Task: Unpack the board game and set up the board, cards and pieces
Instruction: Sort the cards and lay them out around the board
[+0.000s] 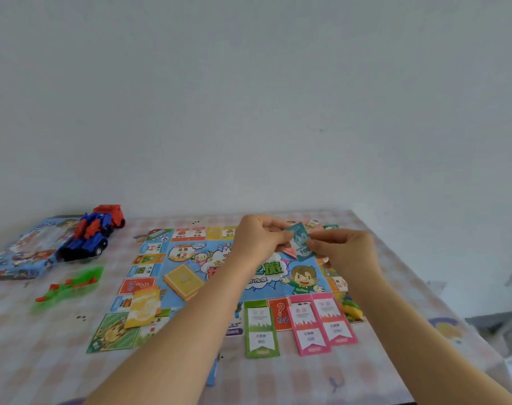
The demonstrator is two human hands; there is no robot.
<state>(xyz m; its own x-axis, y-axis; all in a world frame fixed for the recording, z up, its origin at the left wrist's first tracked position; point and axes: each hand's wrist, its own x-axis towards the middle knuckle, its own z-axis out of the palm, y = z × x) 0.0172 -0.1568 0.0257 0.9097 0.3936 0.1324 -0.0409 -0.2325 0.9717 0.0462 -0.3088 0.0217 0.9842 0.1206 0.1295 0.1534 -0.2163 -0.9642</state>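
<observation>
The person holds a teal note (301,243) marked 100 in the air over the far half of the board (250,277), which lies flat on the table (278,381). The left grip (257,244) pinches the note's left edge with curled fingers. The right grip (342,249) pinches its right edge between thumb and forefinger. A red note (289,253) peeks out beneath, possibly part of a thin bundle, though the blur hides how many sheets there are.

The note is thin paper: nearly weightless, limp, easy to crease or tear, and likely to cling to its neighbour. It is best taken by an edge or corner with a light fingertip pinch, sliding the top sheet off sideways rather than pulling it.

A yellow card deck (184,280) sits on the board. A green card (260,328) and two pink cards (322,325) overlap the board's near edge. The game box (20,249) lies far left, and a toy truck (93,235) rests on it.
</observation>
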